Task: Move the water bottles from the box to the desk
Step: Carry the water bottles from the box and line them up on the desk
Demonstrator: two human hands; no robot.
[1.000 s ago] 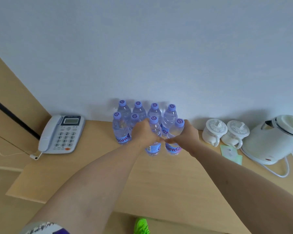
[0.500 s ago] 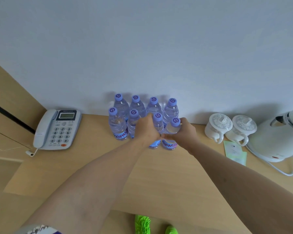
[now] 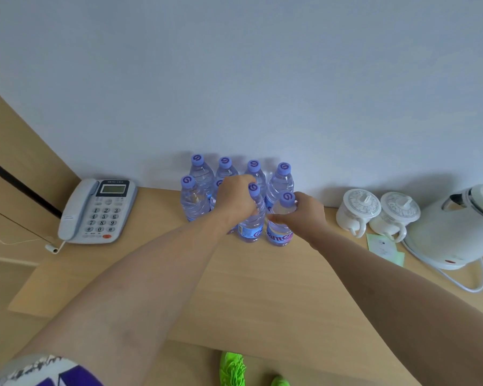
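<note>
Several clear water bottles with purple caps stand in two rows on the wooden desk (image 3: 262, 296) against the wall. My left hand (image 3: 236, 199) grips the front-row bottle (image 3: 252, 227) second from the right, fingers curled round its upper body. My right hand (image 3: 307, 215) grips the front right bottle (image 3: 280, 232) just below its cap. Both bottles stand upright on the desk, side by side. The back row (image 3: 225, 168) and the front left bottle (image 3: 193, 199) stand untouched. No box is in view.
A grey telephone (image 3: 98, 210) lies at the desk's left end. Two white lidded mugs (image 3: 357, 210) and a white electric kettle (image 3: 463, 227) with its cable stand on the right, beside a small green card (image 3: 382, 246). Green shoes (image 3: 232, 369) show below the desk edge.
Both hands have stayed on the two front bottles, which have settled closer to the back row. The camera has tilted down slightly.
</note>
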